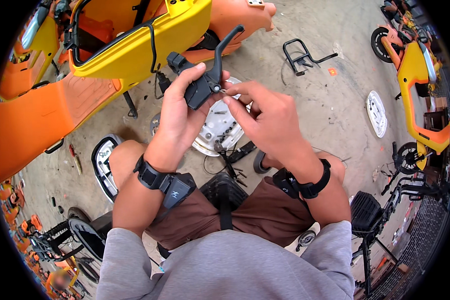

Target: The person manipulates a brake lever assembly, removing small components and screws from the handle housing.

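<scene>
My left hand (179, 112) is wrapped round a black brake lever (200, 92), its housing in the palm and its curved arm pointing up and to the right. The thumb presses on the top of the housing. At the lever's pivot bolt, my right hand (272, 112) has thumb and index finger pinched round a small thin silvery bit, too small to name. Below both hands a white plastic cover (203, 144) lies on the floor with screws and small dark parts on it. Each wrist bears a strapped black device.
A yellow and orange scooter body (140, 55) stands close at the left and far side. On the floor are a black tubular bracket (299, 56), a white panel (376, 114) and a red-handled tool (75, 159). Another yellow scooter frame (412, 92) stands at the right.
</scene>
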`<state>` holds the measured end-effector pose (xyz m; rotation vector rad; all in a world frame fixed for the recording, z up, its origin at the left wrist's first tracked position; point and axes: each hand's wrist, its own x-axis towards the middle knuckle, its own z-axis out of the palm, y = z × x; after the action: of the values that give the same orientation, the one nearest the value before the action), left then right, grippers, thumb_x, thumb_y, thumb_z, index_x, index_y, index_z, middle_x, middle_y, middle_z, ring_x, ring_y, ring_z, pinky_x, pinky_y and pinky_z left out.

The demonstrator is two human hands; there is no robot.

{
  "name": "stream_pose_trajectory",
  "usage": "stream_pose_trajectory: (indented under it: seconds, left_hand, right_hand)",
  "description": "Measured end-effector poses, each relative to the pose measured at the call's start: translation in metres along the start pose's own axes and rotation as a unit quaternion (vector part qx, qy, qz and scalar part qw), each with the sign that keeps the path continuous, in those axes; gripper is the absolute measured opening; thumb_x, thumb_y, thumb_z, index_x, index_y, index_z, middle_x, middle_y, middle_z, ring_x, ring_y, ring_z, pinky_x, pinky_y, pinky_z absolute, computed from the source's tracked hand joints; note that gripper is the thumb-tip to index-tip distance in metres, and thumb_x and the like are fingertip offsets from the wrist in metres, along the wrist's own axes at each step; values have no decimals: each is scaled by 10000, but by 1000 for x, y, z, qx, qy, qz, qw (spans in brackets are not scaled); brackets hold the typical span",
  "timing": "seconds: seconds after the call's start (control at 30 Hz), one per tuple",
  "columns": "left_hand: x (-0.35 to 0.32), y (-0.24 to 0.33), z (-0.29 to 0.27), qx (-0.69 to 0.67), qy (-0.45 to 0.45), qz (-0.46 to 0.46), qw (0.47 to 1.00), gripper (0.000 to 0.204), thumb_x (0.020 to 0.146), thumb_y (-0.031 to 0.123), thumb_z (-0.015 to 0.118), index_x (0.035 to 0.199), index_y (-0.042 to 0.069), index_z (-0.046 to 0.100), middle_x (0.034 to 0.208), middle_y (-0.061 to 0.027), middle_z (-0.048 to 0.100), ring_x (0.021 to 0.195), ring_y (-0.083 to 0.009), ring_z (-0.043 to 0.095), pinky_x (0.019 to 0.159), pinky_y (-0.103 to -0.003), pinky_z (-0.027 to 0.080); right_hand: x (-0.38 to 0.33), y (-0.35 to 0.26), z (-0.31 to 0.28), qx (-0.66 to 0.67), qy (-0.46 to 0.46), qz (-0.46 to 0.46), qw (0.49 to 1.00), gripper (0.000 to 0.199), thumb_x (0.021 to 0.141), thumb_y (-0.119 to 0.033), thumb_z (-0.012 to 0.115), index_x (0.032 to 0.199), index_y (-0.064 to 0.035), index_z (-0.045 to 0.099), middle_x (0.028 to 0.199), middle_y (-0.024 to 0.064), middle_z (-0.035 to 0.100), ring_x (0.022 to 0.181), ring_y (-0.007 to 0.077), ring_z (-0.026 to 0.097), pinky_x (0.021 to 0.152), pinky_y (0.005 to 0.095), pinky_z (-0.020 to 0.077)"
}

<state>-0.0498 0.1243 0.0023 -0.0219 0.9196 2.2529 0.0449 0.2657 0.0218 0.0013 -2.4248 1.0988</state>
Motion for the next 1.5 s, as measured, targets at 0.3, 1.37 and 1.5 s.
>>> stream_pose_trajectory:
  seconds: [0.3, 1.37, 1.5]
  left_hand:
    - [-5, 2, 3, 4, -27, -22, 999, 323, 934, 225, 547, 1108, -46, 567, 1117, -221, 640, 986, -282, 639, 899, -408, 501]
    - [9, 11, 36, 1, -2, 170, 985, 488, 986, 415, 466, 1322, 63, 491, 1260, -98, 592, 1065, -199, 561, 847, -310, 469]
    - [4, 15, 54, -29, 32, 190, 981, 494, 985, 444, 458, 1308, 73, 508, 1232, -71, 612, 1053, -176, 568, 825, -298, 480]
  right_hand:
    - [-2, -1, 1, 6, 37, 24, 999, 100, 790, -69, 691, 881, -50, 653, 668, 94, 657, 560, 228, 655, 497, 309, 477]
    - [17, -37, 16, 287, 66, 137, 946, 267, 853, -96, 641, 1090, 23, 672, 743, 205, 668, 549, 171, 631, 526, 279, 469]
    - [16, -40, 29, 313, 88, 134, 936, 288, 854, -92, 636, 1117, 22, 663, 747, 220, 660, 532, 170, 612, 520, 286, 461]
